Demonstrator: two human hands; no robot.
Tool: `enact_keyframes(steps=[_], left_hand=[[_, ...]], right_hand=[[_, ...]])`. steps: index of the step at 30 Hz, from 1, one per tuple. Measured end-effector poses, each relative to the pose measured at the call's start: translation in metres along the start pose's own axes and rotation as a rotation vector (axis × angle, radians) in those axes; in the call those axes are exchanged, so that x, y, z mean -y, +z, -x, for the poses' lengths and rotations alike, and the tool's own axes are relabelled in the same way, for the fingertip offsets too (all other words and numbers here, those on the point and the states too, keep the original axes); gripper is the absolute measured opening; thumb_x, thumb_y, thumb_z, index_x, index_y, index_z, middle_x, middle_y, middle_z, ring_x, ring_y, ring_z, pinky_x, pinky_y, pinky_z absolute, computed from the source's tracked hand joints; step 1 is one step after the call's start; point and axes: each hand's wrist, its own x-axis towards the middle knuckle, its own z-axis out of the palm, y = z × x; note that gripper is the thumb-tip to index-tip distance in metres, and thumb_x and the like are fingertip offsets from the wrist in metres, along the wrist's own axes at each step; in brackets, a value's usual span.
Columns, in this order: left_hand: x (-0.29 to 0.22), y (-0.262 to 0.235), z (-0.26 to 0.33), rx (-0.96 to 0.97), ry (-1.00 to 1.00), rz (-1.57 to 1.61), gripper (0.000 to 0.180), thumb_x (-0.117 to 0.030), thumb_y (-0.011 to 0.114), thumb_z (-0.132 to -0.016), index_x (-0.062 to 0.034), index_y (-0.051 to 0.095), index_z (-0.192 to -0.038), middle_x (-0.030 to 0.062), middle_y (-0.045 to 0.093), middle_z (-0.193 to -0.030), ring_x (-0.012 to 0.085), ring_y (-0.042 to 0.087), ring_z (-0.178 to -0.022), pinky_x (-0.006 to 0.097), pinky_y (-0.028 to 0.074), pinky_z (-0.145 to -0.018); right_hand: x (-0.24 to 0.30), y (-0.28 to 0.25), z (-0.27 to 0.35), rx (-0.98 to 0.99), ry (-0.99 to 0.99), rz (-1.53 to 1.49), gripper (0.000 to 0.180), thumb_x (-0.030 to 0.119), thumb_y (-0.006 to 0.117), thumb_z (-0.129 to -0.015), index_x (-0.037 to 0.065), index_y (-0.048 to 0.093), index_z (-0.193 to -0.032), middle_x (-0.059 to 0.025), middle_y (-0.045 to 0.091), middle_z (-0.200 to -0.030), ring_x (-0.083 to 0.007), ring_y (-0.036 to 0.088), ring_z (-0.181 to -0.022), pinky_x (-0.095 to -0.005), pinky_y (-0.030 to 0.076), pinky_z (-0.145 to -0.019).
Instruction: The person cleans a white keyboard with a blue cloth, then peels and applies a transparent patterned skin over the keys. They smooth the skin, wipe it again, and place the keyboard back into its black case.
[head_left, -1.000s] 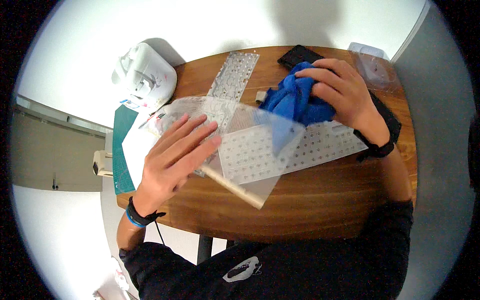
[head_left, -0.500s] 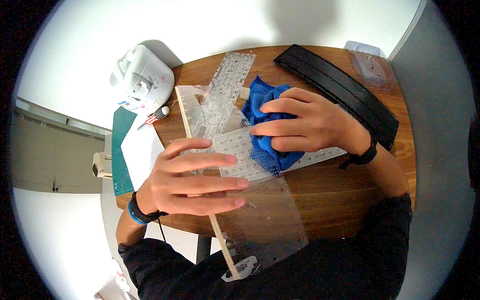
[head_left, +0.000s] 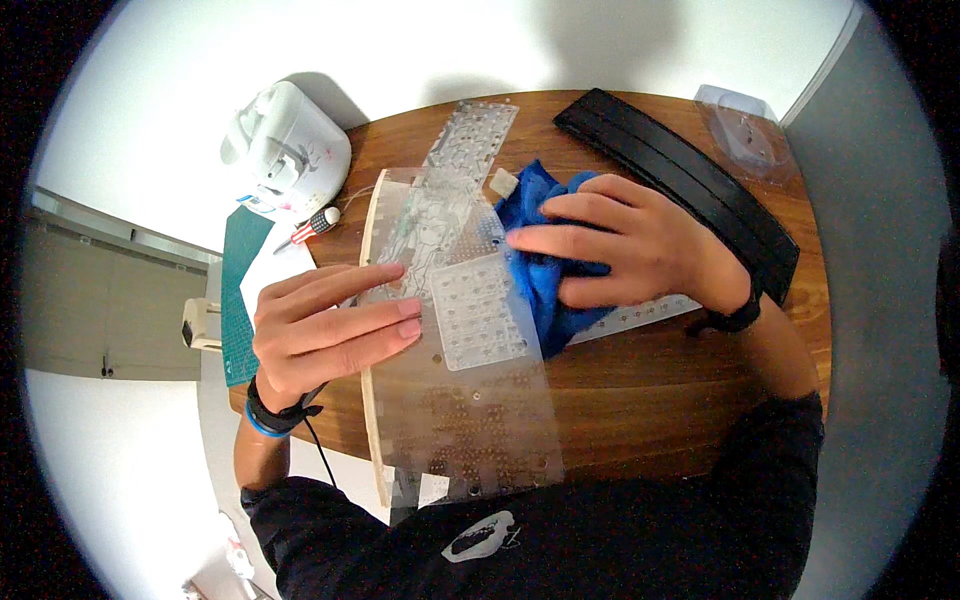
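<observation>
Head view; I stand by a brown wood-grain table with a curved outline, pale wall behind its far edge; left hand has its fingers nearly straight and set close together, laid over the left side of a clear, flat, hole-dotted plastic panel bordered on that side by a pale cream strip; the thumb is hidden, yet the panel looks gripped there; its lower end reaches past the table's near edge, in front of the black shirt; right hand is curled, fingers parted, around a bunched blue cloth at the panel's right edge; how much cloth sits behind the panel I cannot tell.

Under the panel, mid-table, a whitish perforated plate, showing through it and to the right of the cloth; a clear, line-patterned sheet runs toward the far edge, a small cream block near it; long black slab slants from far edge to right edge; clear plastic tray at the far right corner; white rounded appliance at the far left; near it, a screwdriver with a striped handle, white paper and a green mat along the left edge.
</observation>
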Motion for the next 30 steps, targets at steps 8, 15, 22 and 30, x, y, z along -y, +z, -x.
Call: enact_keyframes(steps=[8,15,22,30], left_hand=[[0.004,0.001,0.011,-0.038,0.05,0.084,0.032,-0.011,0.092,-0.079,-0.0135,0.086,-0.111,0.002,0.083,-0.115,0.0373,0.08,-0.11,0.04,0.071,-0.081],[0.008,0.002,0.028,-0.051,-0.191,-0.002,0.036,-0.007,0.091,-0.08,-0.0096,0.084,-0.116,0.0078,0.083,-0.117,0.0408,0.079,-0.115,0.042,0.07,-0.089],[-0.021,-0.007,0.045,-0.123,-0.379,-0.003,0.045,0.005,0.083,-0.08,-0.0034,0.081,-0.124,0.0171,0.083,-0.116,0.042,0.08,-0.112,0.044,0.068,-0.091],[-0.024,-0.012,0.067,-0.13,-0.601,-0.017,0.033,0.005,0.076,-0.086,0.0002,0.082,-0.118,0.0181,0.083,-0.117,0.0377,0.079,-0.117,0.044,0.065,-0.099]], right_hand=[[-0.001,0.028,-0.013,-0.078,0.017,0.025,0.009,0.024,0.072,-0.087,0.016,0.066,-0.087,-0.0051,0.068,-0.144,-0.0248,0.064,-0.116,-0.0383,0.056,-0.089],[0.001,0.01,-0.03,-0.008,0.098,0.304,0.013,0.023,0.074,-0.085,0.015,0.073,-0.095,0.0002,0.072,-0.129,-0.0256,0.065,-0.117,-0.0386,0.056,-0.087],[0.009,0.012,-0.035,0.148,0.175,0.379,0.011,0.023,0.071,-0.085,0.016,0.072,-0.093,-0.0004,0.068,-0.117,-0.0243,0.064,-0.111,-0.0376,0.053,-0.091],[0.011,-0.01,-0.065,0.186,0.285,0.14,0.013,0.02,0.075,-0.084,0.018,0.068,-0.095,-0.0037,0.07,-0.135,-0.0279,0.067,-0.113,-0.0394,0.054,-0.09]])
